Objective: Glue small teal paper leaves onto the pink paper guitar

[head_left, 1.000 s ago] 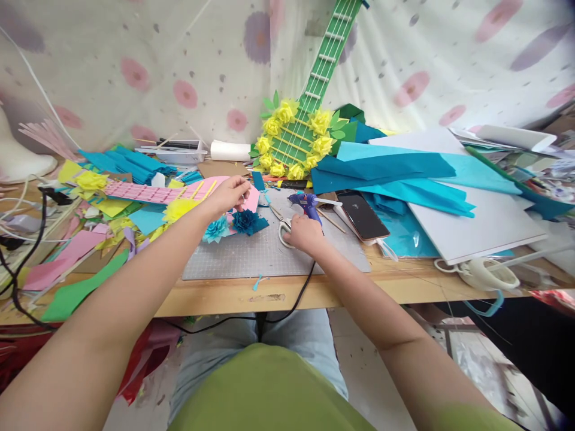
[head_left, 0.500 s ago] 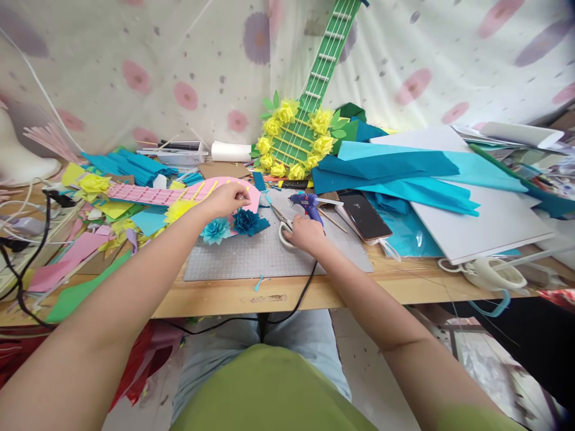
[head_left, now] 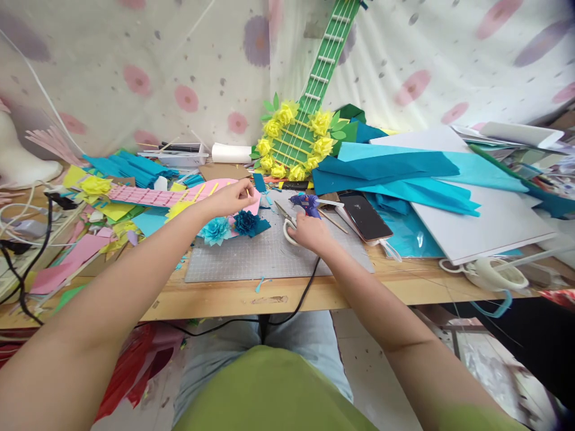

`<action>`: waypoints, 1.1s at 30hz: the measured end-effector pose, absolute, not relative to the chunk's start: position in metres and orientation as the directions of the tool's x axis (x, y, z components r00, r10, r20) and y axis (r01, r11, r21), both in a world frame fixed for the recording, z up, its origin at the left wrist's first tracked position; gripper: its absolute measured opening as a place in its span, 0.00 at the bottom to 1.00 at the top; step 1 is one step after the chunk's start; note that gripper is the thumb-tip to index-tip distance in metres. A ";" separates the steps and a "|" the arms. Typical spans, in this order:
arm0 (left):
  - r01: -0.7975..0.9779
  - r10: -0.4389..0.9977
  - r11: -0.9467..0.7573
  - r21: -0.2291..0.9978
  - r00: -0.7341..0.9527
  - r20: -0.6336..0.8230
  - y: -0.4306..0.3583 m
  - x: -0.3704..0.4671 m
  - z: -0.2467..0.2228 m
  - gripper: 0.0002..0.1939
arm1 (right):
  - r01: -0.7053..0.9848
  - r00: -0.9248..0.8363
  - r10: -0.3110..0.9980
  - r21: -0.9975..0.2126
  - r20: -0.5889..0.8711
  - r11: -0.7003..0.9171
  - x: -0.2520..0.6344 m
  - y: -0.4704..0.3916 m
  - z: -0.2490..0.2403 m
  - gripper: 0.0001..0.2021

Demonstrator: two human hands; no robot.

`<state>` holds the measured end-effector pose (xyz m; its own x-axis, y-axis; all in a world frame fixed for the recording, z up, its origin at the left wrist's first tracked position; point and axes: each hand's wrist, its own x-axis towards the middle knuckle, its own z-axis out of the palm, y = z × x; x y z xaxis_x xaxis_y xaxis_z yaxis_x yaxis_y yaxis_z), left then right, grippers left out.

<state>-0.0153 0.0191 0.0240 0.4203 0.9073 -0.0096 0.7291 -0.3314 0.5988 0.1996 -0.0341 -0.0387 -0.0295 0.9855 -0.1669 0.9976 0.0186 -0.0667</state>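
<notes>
My left hand (head_left: pixel 234 199) hovers over the body of a pink paper guitar (head_left: pixel 211 190), fingertips pinched together; anything between them is too small to make out. Below that hand are a light blue paper flower (head_left: pixel 215 230) and a dark teal paper flower (head_left: pixel 247 222) at the guitar's lower edge. My right hand (head_left: pixel 311 232) is closed around the handles of white-handled scissors (head_left: pixel 288 230), their blades pointing up and left above the grey cutting mat (head_left: pixel 233 260). Just beyond it lies a purple glue gun (head_left: pixel 306 205).
A green paper guitar (head_left: pixel 294 140) with yellow flowers leans against the curtain. To the right lie a phone (head_left: pixel 366 214), teal paper (head_left: pixel 386 170) and white boards (head_left: pixel 485 221). Paper scraps (head_left: pixel 76 260) and cables crowd the left. A black cord (head_left: pixel 309 281) hangs over the table edge.
My right hand and the scissors have shifted slightly right. My left hand has moved a little right, still pinched, and my left forearm has shifted over the green paper at left.
</notes>
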 end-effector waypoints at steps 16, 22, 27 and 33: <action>0.513 0.931 -0.181 0.839 0.364 -0.021 0.032 -0.007 0.024 0.12 | 0.949 -0.185 0.983 -0.259 0.001 0.179 0.218 -0.049 -0.044 0.25; 0.631 0.940 -0.178 0.755 0.337 -0.060 0.030 -0.008 0.019 0.10 | 0.951 -0.177 0.977 -0.276 -0.118 0.139 0.219 -0.052 -0.043 0.27; 0.827 0.871 -0.389 0.406 0.474 -0.129 0.030 -0.005 0.007 0.08 | 0.955 -0.149 0.981 -0.276 -0.122 0.111 0.220 -0.050 -0.044 0.28; 0.859 0.928 -0.289 0.424 0.360 -0.097 0.035 -0.007 0.007 0.07 | 0.957 -0.150 0.980 -0.268 -0.127 0.112 0.218 -0.049 -0.048 0.27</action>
<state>-0.0066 0.0352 0.0068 0.3596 0.9281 -0.0966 0.8586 -0.2885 0.4237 0.2182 -0.0491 -0.0483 -0.1503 0.9805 -0.1268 0.9569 0.1120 -0.2678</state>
